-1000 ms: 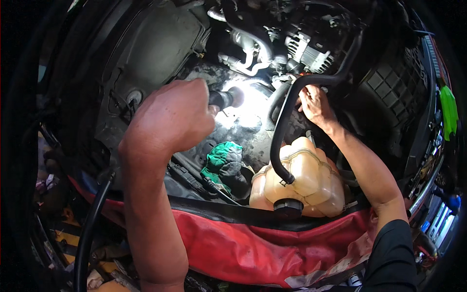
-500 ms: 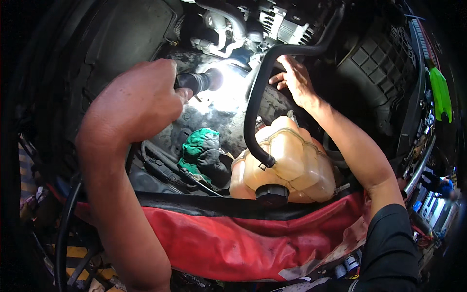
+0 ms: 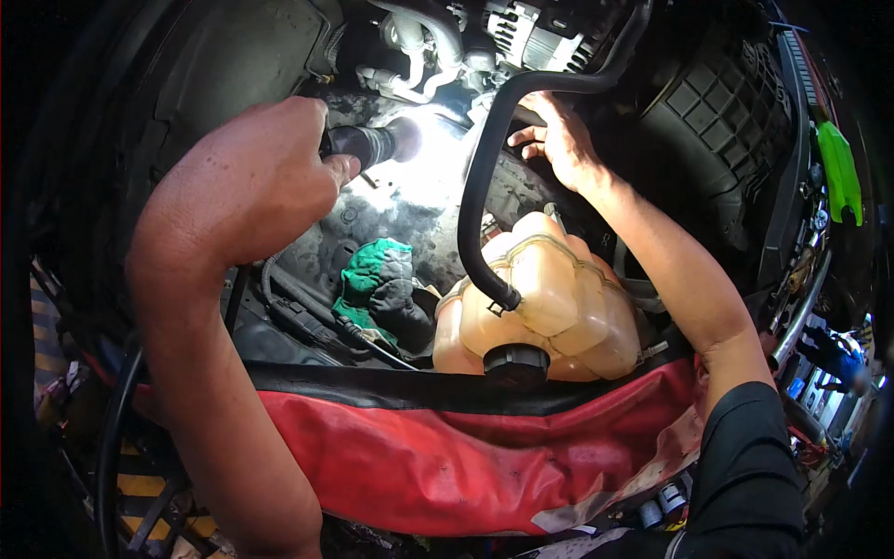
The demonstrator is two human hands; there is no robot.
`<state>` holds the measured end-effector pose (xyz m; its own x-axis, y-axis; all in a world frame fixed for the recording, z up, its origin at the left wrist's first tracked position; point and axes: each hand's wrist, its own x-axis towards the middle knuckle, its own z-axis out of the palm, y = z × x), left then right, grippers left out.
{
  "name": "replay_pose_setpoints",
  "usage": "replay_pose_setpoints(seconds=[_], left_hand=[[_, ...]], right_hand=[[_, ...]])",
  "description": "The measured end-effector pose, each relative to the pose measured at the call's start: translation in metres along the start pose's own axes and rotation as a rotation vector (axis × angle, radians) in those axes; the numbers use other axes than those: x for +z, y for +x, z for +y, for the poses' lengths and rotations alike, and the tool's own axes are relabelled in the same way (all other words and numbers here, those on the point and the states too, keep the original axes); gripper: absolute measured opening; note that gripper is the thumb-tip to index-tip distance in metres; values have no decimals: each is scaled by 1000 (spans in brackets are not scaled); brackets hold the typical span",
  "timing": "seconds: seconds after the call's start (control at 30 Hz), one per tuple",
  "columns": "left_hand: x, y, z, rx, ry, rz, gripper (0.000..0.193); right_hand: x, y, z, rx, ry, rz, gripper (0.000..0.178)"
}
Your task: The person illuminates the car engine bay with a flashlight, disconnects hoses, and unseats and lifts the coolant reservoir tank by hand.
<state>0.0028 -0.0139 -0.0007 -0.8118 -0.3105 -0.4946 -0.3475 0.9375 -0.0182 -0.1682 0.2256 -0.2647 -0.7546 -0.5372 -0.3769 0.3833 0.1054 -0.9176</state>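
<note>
Compared with a second ago, the whole scene sits farther left and higher in view, and the bare right hand (image 3: pixel 566 154), whose fingers were then gathered mostly behind the curved black rubber hose (image 3: pixel 482 191), now shows its lower fingers loose and parted just right of it. The bare left hand (image 3: pixel 247 177) has kept its hold on the black cylindrical flashlight (image 3: pixel 363 144), whose beam still falls on the grimy grey metal floor of the engine bay (image 3: pixel 349 214). That glare (white enough to wipe out all detail) hides the surface in front of the lamp; the left hand's other fingers are lost behind its own back, and the uppermost right finger runs under the hose's bend, so its tip is hard to make out. The left grip is closed around the flashlight, thumb along its near side. The right hand's visible fingers are spread, but I cannot tell whether the hidden tips touch or pinch anything. The hose drops from that bend to the lobed, yellowed translucent plastic reservoir (image 3: pixel 549 289) with its black ribbed cap (image 3: pixel 514 365), nearer the person, just right of a crumpled green-and-grey cloth (image 3: pixel 377 284).
</note>
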Motion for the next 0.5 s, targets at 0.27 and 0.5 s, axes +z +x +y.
replay_pose_setpoints(seconds=[0.27,0.5], left_hand=[[-3,-2,3,-8,29,-16,52],[-4,0,5,-20,34,-40,62]], right_hand=[[-7,9,3,1,82,-30,79],[-5,4,-6,-25,19,31,64]])
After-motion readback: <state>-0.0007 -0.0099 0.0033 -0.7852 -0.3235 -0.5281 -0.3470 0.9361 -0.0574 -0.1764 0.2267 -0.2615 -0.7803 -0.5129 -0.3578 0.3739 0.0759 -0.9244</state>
